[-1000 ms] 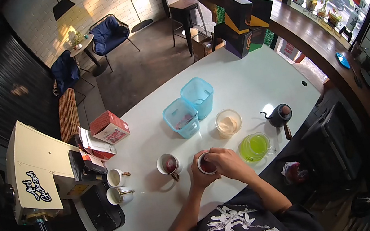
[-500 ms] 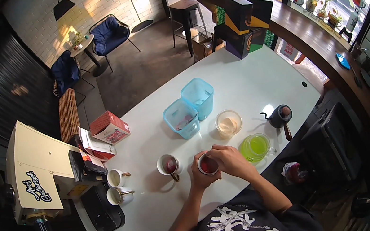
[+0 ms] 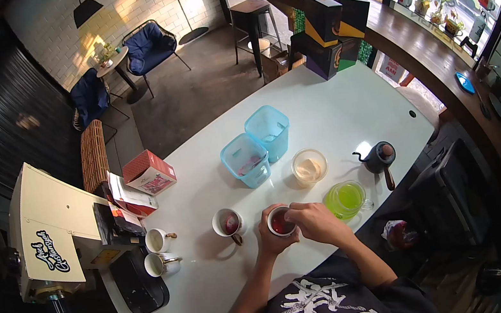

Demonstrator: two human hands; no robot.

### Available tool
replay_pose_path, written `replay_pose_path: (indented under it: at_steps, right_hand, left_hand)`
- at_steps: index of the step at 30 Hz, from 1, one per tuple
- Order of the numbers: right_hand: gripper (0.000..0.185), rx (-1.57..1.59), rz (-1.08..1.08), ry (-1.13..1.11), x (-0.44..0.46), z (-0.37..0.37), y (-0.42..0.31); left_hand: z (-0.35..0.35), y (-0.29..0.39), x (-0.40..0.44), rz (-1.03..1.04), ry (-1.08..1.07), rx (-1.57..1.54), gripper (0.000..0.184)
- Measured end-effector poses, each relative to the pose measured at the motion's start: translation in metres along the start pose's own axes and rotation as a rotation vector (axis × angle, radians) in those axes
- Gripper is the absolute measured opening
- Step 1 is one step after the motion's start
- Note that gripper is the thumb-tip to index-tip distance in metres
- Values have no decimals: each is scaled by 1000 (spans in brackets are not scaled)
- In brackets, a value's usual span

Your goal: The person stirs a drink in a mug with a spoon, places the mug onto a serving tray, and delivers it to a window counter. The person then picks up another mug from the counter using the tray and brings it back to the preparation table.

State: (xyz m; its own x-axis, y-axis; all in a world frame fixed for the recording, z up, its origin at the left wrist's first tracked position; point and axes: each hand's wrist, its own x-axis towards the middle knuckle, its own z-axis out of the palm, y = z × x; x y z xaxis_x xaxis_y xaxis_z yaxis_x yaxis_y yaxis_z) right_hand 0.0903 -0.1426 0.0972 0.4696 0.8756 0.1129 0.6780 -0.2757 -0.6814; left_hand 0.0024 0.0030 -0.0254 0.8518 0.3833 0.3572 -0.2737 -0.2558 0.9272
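Observation:
A white cup (image 3: 280, 222) with dark red liquid sits in front of me on the table. My left hand (image 3: 267, 239) is wrapped round its left side. Over the right rim, the fingers of my right hand (image 3: 320, 222) are pinched together; what they hold, if anything, is too small to make out. To the left stands a second white cup (image 3: 229, 223) with a gold-coloured handle and something dark red inside. A glass pitcher of green liquid (image 3: 345, 199) is close to my right hand. Beyond the hands is a clear tub (image 3: 310, 167) with pale contents.
Two blue plastic containers (image 3: 267, 129) stand mid-table; the nearer holds something. A black gooseneck kettle (image 3: 381, 157) is at right, black boxes (image 3: 335, 30) at the far end. On the left are two white mugs (image 3: 157, 241), a red box (image 3: 148, 172) and a cream-coloured machine (image 3: 46, 219).
My right hand has shifted slightly down at the cup's rim, and more of the red liquid shows. My left hand stays round the cup.

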Motion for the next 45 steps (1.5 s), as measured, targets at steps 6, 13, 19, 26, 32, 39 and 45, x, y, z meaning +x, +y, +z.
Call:
replay_pose_path:
  at_steps: [6,13,19,26,32,39,45]
  right_hand:
    - [17,65,66,170,9,13,3]
    - [19,89,-34,-3,7,12,6]
    - [24,12,-49,-17,-4,-4,6]
    - [24,57,-7,173,5,6,10]
    - [21,122,-88,44,4,6,7]
    - [22,61,-115,-31,0,-6,8]
    - [20,46,-92,76,7,-2,12]
  left_hand:
    - [-2,-4,-3,-27,12,35,84]
    - [0,6,2,-29,5,-54,87]
    - [1,1,-3,-81,1,-88,81]
    - [-2,7,-2,-78,-58,-21,86]
    - [2,2,-3,-43,10,-130,83]
    - [2,3,-3,-61,14,-110,79]
    - [0,1,-7,-138,-16,-53,85]
